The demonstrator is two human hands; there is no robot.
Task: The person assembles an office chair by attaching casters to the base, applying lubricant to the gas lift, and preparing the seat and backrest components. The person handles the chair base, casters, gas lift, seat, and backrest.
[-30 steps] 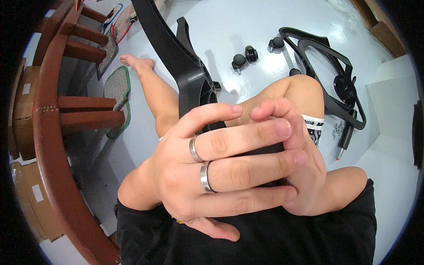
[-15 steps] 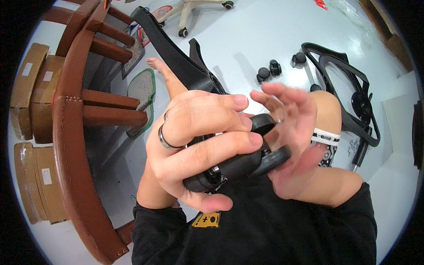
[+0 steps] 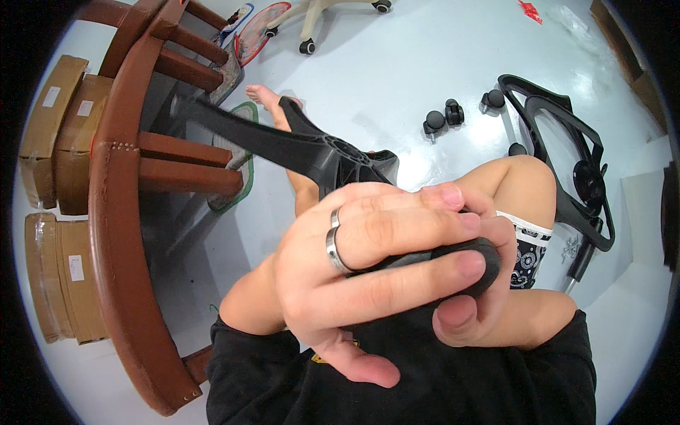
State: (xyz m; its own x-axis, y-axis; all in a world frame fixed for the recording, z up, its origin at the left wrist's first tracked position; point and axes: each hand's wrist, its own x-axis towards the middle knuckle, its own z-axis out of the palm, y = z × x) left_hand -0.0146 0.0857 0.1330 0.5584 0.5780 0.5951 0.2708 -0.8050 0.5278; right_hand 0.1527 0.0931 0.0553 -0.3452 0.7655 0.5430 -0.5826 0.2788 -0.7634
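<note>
A black five-star-type chair base (image 3: 333, 157) stands tilted in front of me, one leg stretching to the far left. My left hand (image 3: 368, 258), with rings on it, lies across the near leg's end, its fingers curled over a black caster (image 3: 490, 268) and its thumb pointing down. From the right, my right hand (image 3: 489, 304) is closed round the same caster, fingertips meeting those of the left. Most of the caster and its joint with the leg are hidden behind my fingers.
Several loose casters (image 3: 434, 123) lie on the floor beyond. At right are a black chair-back frame (image 3: 559, 127), a gas-lift cylinder (image 3: 584, 261) and small screws (image 3: 569, 248). A brown wooden frame (image 3: 117, 248) and cardboard boxes (image 3: 48, 276) line the left. A cream chair base (image 3: 309, 27) stands far off.
My right hand, held apart with its fingers spread, has closed on the caster. The chair base has swung, its far leg dropping toward the left, and both hands have shifted right.
</note>
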